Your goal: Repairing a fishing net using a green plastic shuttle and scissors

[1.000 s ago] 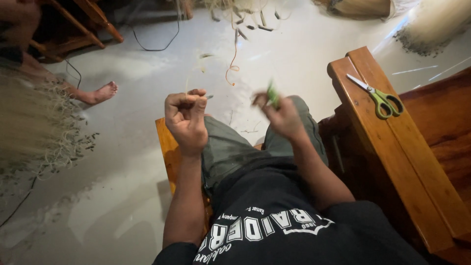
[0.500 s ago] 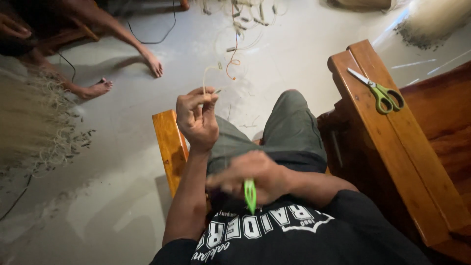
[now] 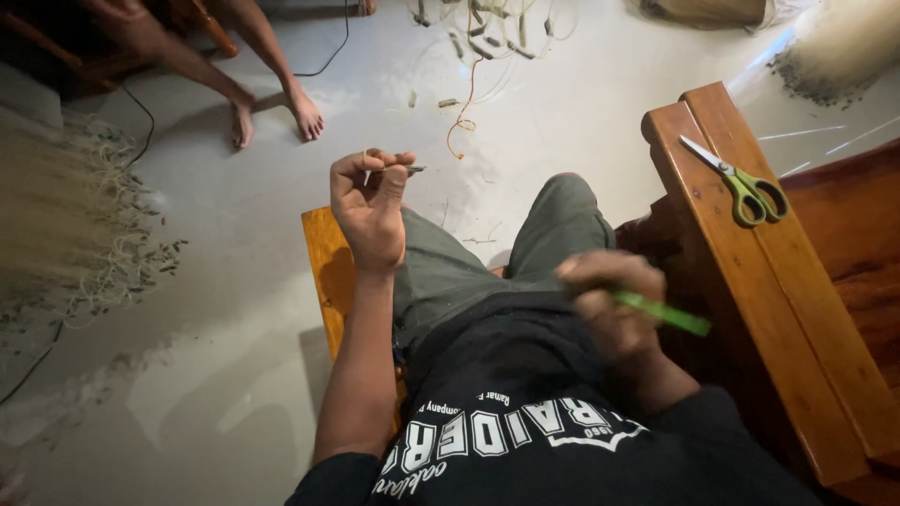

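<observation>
My left hand [image 3: 371, 201] is raised in front of me, fingers pinched on a small thin dark piece [image 3: 411, 170] with a pale thread end beside it. My right hand [image 3: 607, 302] is drawn back close to my chest and grips a flat green tool [image 3: 664, 314] that points to the right. I sit on a wooden bench [image 3: 323, 272] with my legs in grey trousers stretched forward.
Green-handled scissors [image 3: 741, 183] lie on a wooden ledge [image 3: 741, 272] at my right. Another person's bare feet [image 3: 277, 114] rest on the grey floor at upper left. Heaps of pale netting [image 3: 66, 215] lie at left, with cord scraps [image 3: 469, 56] ahead.
My right hand pulled back from in front of me toward my chest, then shifted right with the green tool. My left hand stayed raised. The other person's feet came into view.
</observation>
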